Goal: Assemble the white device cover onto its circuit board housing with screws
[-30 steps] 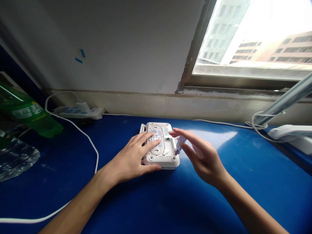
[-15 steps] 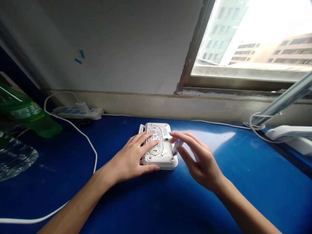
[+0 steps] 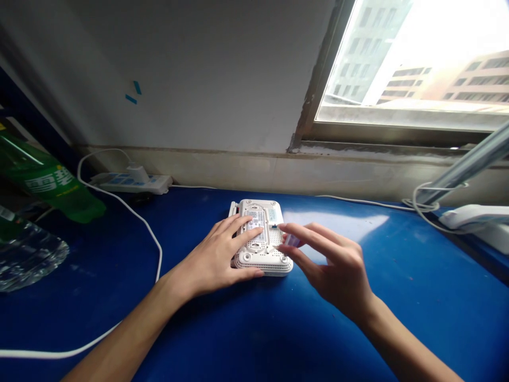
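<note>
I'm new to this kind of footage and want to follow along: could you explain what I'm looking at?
There's no robot here: these are a person's bare hands, seen by one camera worn on the head, looking forward and down. On the blue tabletop lies a white router-like device, its vented, labelled side up. The left hand rests spread on it. The right hand, at its right edge, holds a small translucent piece, too hidden by the fingers to identify. To the left are a green soda bottle, a clear bottle and a power strip with a white plug in it.
</note>
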`<state>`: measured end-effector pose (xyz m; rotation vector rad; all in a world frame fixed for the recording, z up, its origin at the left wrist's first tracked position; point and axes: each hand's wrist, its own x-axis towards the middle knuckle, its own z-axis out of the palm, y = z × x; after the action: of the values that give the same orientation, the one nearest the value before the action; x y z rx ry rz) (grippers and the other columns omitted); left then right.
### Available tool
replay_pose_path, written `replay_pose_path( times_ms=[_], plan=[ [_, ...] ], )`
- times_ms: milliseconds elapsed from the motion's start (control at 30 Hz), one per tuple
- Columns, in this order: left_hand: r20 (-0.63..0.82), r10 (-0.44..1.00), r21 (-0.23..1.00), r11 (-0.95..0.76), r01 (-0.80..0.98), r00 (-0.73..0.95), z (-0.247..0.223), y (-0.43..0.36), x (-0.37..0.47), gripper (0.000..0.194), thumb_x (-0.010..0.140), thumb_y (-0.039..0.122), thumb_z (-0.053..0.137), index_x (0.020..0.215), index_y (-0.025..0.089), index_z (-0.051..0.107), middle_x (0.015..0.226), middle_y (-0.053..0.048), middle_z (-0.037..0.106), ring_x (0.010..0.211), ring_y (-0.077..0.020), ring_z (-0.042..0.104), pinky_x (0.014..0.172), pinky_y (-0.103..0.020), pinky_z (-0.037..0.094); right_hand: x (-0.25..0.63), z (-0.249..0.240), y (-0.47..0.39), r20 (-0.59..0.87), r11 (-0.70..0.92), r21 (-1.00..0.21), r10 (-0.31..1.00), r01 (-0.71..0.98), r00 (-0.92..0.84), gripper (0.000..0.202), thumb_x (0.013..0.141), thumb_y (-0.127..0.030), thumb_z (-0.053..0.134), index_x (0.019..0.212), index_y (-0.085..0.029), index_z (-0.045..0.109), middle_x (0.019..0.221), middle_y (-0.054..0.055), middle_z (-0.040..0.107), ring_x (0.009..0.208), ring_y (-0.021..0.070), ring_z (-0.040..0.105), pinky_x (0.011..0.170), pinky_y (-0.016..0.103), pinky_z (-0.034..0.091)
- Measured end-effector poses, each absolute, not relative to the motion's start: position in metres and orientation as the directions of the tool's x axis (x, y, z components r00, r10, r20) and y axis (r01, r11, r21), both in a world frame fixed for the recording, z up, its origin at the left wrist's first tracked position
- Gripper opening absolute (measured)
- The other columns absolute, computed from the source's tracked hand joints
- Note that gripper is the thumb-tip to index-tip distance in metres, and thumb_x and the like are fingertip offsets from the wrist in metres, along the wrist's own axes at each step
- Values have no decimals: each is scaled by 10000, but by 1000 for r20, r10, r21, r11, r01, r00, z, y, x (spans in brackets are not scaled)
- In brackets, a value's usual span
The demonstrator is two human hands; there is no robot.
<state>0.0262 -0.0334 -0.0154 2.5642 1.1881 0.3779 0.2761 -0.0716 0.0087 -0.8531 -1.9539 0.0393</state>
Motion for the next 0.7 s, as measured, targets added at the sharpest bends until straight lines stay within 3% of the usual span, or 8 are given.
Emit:
replay_pose_path(
  times_ms=[100, 200, 367, 500, 700],
  plan=[
    [111, 774, 361, -616, 700, 624, -15, -33, 26, 838, 876, 763, 624, 1591, 372, 425, 1708, -56, 293, 1563, -385, 249, 1247, -574, 298, 273, 6, -74, 778, 720, -323, 571, 614, -260, 283, 916, -153, 771, 1191, -200, 730, 852, 35, 699, 686, 145, 657, 666, 288, 543],
    [111, 776, 367, -613, 700, 621, -15, -34, 26, 838, 873, 761, 629, 1589, 375, 426, 1704, -57, 302, 1561, -384, 256, 1245, -575, 304, 276, 3, -72, 765, 697, -318, 589, 643, -260, 357, 948, -163, 732, 1300, -202, 688, 853, 39, 689, 676, 151, 643, 663, 301, 543],
    [121, 772, 389, -615, 686, 624, -15, -33, 25, 838, 865, 761, 641, 1585, 387, 431, 1700, -57, 314, 1560, -393, 260, 1247, -572, 298, 288, 5, -63, 652, 763, -459, 638, 456, -410, 539, 1005, -113, 605, 1517, -257, 515, 1187, 87, 757, 1040, 214, 742, 898, 355, 617],
    [122, 775, 386, -613, 690, 620, -15, -33, 25, 838, 864, 770, 632, 1583, 387, 435, 1702, -52, 311, 1565, -390, 254, 1248, -567, 299, 292, 9, -61, 635, 756, -522, 653, 395, -412, 484, 967, -121, 679, 1425, -265, 619, 1054, 46, 796, 898, 196, 775, 826, 324, 649],
    [122, 772, 376, -617, 691, 623, -15, -33, 25, 840, 867, 778, 619, 1588, 393, 424, 1707, -47, 299, 1561, -386, 258, 1247, -573, 298, 284, 8, -68, 727, 741, -408, 617, 534, -301, 478, 907, -145, 777, 1355, -278, 677, 942, 5, 799, 718, 157, 760, 710, 255, 627]
  ],
)
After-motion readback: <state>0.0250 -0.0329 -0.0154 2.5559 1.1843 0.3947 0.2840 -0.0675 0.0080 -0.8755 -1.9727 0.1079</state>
